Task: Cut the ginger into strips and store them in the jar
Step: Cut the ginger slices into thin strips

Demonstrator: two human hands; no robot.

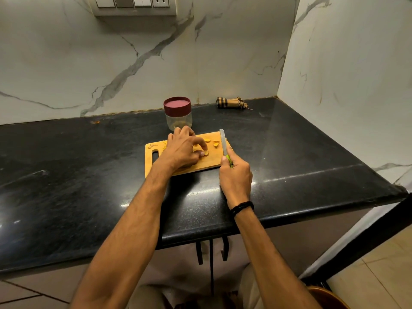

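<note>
Right hand: the right hand [235, 175] is nearest the camera, closed in a fist round the green handle of a knife [223, 144]; the blade points away, lifted over the right edge of the board and not in any piece.
Wristband: a dark braided band [242, 208] sits on the right wrist.
Left hand: the left hand [181, 150] lies over the middle of the board, fingers curled narrow, thumb and fingertips pinching or steadying a small yellow piece of ginger [205, 153]; whether it is lifted or only pressed down I cannot tell.
Board: the wooden cutting board [156, 166] rests on the black counter [89, 175] near its front edge, handle slot to the left.
Ginger: several small cut pieces [215, 143] lie scattered on the far half of the board, with a few scraps at its far left corner; they look like chunks and slices more than fine strips, though they are too small to be sure.
Jar: the clear jar [178, 118] stands just behind the board, its dark red lid [177, 104] on; something pale shows at the bottom, unclear what.
Cloth: a rolled checked cloth [229, 103] lies against the back wall, well apart.
Progress: cutting seems under way, not finished; as I judge it, the pieces need slicing thinner, the lid must come off, and the strips must go into the jar.
</note>
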